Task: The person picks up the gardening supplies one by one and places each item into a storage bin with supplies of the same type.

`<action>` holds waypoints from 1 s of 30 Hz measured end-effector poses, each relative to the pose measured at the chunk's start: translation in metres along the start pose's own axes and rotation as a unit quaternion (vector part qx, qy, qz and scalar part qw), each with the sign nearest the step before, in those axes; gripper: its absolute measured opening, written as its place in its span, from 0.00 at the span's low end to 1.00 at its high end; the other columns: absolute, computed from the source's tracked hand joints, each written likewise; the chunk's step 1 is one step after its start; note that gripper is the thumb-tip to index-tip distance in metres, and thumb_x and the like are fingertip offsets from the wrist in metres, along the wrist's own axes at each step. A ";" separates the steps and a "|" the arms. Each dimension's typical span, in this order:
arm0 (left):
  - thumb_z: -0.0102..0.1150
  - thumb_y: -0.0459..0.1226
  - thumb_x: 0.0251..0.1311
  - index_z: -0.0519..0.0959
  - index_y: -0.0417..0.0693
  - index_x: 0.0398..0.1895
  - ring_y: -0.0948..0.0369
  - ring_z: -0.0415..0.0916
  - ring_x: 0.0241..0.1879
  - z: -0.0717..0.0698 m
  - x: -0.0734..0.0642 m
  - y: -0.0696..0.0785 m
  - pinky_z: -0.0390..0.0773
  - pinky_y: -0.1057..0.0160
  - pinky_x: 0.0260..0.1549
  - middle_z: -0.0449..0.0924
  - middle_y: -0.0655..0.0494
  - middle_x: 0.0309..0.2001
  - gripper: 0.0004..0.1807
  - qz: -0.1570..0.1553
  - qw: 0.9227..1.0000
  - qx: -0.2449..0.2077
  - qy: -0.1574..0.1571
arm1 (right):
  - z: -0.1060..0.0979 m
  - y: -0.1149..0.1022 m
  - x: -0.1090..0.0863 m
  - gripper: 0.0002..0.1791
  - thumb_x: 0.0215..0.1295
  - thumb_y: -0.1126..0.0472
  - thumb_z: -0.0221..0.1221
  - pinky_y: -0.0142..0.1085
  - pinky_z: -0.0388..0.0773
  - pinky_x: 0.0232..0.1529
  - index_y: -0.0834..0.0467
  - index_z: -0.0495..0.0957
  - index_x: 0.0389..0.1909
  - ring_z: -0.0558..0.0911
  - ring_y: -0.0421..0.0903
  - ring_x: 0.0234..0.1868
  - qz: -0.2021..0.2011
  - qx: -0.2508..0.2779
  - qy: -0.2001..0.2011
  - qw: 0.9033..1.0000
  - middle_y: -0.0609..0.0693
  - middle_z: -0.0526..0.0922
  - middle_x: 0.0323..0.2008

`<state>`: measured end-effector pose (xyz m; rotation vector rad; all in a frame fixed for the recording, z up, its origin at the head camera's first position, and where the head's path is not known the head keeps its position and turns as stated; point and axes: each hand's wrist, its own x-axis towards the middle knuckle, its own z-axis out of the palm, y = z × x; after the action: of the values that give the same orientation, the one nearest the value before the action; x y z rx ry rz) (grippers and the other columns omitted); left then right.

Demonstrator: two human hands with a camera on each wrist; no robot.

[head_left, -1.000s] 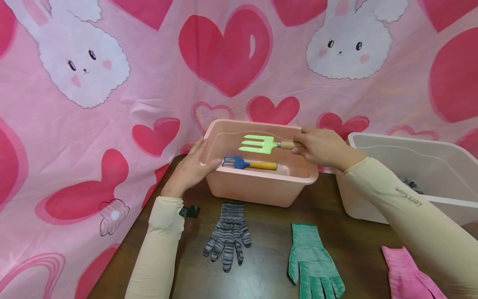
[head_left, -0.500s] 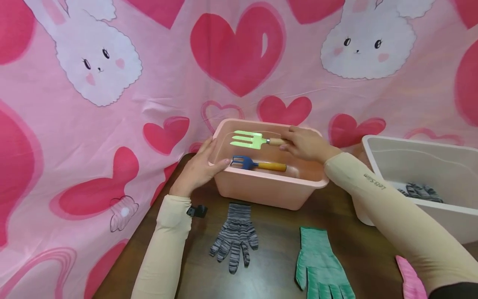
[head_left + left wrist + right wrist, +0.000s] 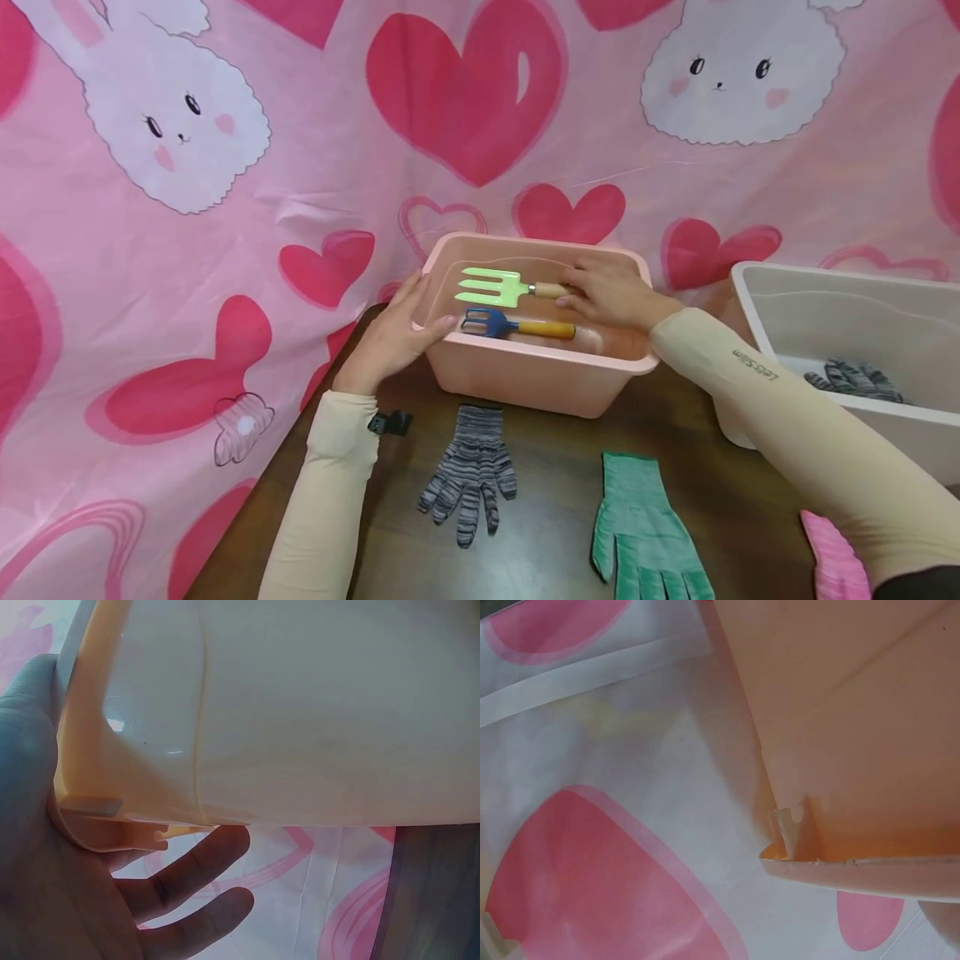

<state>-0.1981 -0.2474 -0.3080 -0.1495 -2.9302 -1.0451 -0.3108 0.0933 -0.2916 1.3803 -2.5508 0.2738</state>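
Note:
In the head view, my right hand (image 3: 611, 292) is inside the pink plastic bin (image 3: 525, 367), gripping the wooden handle of a light green garden hand fork (image 3: 498, 288). The fork's three flat tines point left. In front of it, a blue hand cultivator (image 3: 487, 322) with a yellow handle lies in the bin, prongs to the left. My left hand (image 3: 393, 333) holds the bin's left front corner, thumb over the rim. The left wrist view shows the bin's outer wall (image 3: 315, 712), with two fingers (image 3: 195, 862) extending below it. The right wrist view shows mostly bin wall (image 3: 870, 735).
A grey striped glove (image 3: 472, 475), a green glove (image 3: 648, 525) and a pink glove (image 3: 832, 558) lie on the brown table (image 3: 555, 508). At the right, a white bin (image 3: 825, 300) contains a grey striped glove (image 3: 855, 379). A pink heart-patterned cloth (image 3: 465, 83) hangs behind.
My right hand has carried the green fork left and lower into the pink bin. My left hand stays at the bin's corner. The head view has shifted slightly.

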 end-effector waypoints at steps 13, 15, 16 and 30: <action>0.54 0.68 0.60 0.46 0.59 0.83 0.45 0.48 0.77 -0.001 -0.001 -0.002 0.56 0.34 0.68 0.39 0.62 0.81 0.53 0.017 1.000 0.003 0.002 | -0.003 -0.002 0.006 0.28 0.61 0.44 0.69 0.48 0.78 0.48 0.55 0.78 0.57 0.77 0.52 0.47 0.072 0.043 -0.021 0.996 0.55 0.77 0.46; 0.54 0.68 0.60 0.46 0.59 0.83 0.45 0.49 0.76 -0.001 -0.001 -0.001 0.56 0.35 0.68 0.39 0.62 0.81 0.53 0.018 1.000 0.004 0.002 | -0.005 -0.003 0.005 0.39 0.57 0.40 0.71 0.53 0.75 0.56 0.53 0.74 0.66 0.75 0.54 0.56 0.111 0.068 -0.034 0.991 0.56 0.75 0.56; 0.54 0.68 0.60 0.45 0.60 0.83 0.45 0.49 0.76 -0.001 -0.001 -0.001 0.56 0.35 0.68 0.40 0.62 0.81 0.53 0.018 1.000 0.004 0.002 | -0.006 -0.004 0.004 0.44 0.55 0.38 0.71 0.55 0.73 0.59 0.51 0.71 0.70 0.74 0.55 0.59 0.124 0.074 -0.038 0.989 0.57 0.73 0.59; 0.54 0.66 0.61 0.46 0.59 0.83 0.46 0.49 0.76 0.001 0.001 -0.001 0.57 0.36 0.68 0.40 0.62 0.81 0.53 0.012 1.000 0.001 0.006 | -0.009 -0.007 0.002 0.44 0.61 0.30 0.62 0.60 0.68 0.63 0.47 0.68 0.73 0.68 0.56 0.67 0.186 0.102 -0.045 0.976 0.54 0.70 0.67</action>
<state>-0.1989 -0.2474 -0.3090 -0.1781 -2.9107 -1.0349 -0.3046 0.0903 -0.2815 0.9816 -2.9173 0.5630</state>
